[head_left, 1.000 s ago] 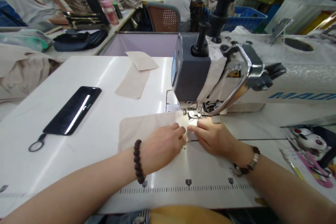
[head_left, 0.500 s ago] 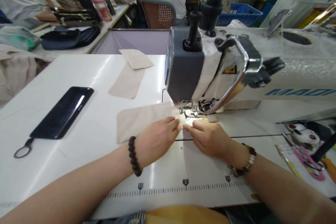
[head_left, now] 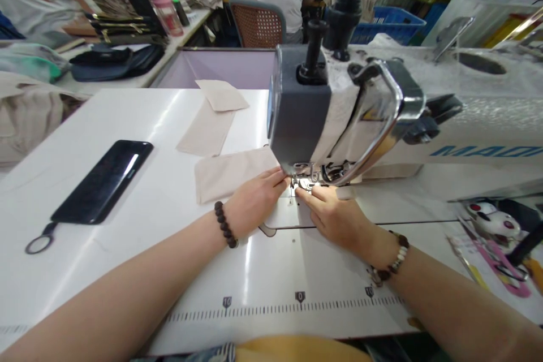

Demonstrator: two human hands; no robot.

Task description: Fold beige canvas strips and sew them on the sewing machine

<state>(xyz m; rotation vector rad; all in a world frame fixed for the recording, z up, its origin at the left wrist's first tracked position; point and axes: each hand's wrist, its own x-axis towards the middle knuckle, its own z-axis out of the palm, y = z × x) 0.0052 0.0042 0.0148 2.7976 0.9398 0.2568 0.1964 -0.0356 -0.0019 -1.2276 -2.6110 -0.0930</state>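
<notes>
White desk (head_left: 169,192) filled mid-frame. Left of center, beige fabric (head_left: 229,172) met the left hand (head_left: 254,201); whether its fingers, or the right hand's (head_left: 339,220), grasped anything was unclear. Both crowded the sewing machine (head_left: 300,113) at its presser foot (head_left: 306,183); slipping fabric could have drawn fingertips underneath.

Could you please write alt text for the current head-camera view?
At a sewing machine, a bare left hand touches a beige fabric piece while the right hand sits near the presser foot. A black phone lies on the white table, left of two overlapping fabric pieces.
</notes>
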